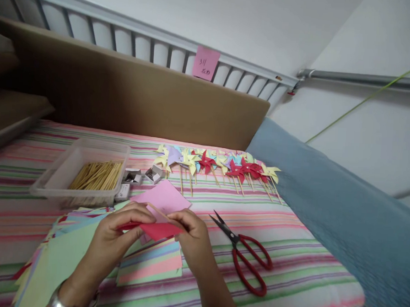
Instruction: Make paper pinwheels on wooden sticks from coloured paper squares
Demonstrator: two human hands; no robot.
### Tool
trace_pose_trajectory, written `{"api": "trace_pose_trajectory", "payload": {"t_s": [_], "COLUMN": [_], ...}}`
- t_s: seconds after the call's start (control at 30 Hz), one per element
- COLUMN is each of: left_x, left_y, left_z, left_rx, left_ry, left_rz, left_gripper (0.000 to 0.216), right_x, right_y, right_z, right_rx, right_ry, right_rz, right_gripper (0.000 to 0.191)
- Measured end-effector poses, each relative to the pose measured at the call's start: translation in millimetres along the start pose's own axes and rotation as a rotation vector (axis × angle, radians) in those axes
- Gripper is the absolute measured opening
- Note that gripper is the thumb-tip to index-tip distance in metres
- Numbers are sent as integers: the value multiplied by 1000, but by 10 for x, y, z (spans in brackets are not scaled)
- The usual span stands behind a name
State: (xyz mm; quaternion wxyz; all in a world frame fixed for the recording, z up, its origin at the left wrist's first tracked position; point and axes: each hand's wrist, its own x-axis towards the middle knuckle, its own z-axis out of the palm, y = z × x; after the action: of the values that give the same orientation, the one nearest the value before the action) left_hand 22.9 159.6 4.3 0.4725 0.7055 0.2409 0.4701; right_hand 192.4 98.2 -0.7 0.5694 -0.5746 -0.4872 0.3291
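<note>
My left hand (118, 238) and my right hand (193, 237) both pinch a red paper piece (158, 230) just above the striped bed cover. A thin wooden stick (159, 210) lies along the top of the paper by my right fingers. Under the hands rest a pink sheet (164, 196) and a stack of coloured paper sheets (151, 263). Red-handled scissors (246, 256) lie open to the right of my right hand.
A clear plastic tray (49, 177) of wooden sticks stands at the left, with two small open boxes (142, 175) beside it. A row of finished paper pinwheels (218, 165) lies further back. A blue blanket (342, 215) covers the right side; a brown headboard (142, 100) stands behind.
</note>
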Motion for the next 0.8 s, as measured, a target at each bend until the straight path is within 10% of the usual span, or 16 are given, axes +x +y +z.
{"api": "trace_pose_trajectory", "payload": {"t_s": [0.8], "left_x": [-80], "left_y": [-47], "left_z": [-22], "left_rx": [106], "left_ry": [163], "left_rz": [81], "left_gripper": [8], "right_x": [-32], "right_y": [-74], "right_z": [26], "right_rx": [-37], "right_ry": [9], "right_rz": [-141], "right_gripper": [16]}}
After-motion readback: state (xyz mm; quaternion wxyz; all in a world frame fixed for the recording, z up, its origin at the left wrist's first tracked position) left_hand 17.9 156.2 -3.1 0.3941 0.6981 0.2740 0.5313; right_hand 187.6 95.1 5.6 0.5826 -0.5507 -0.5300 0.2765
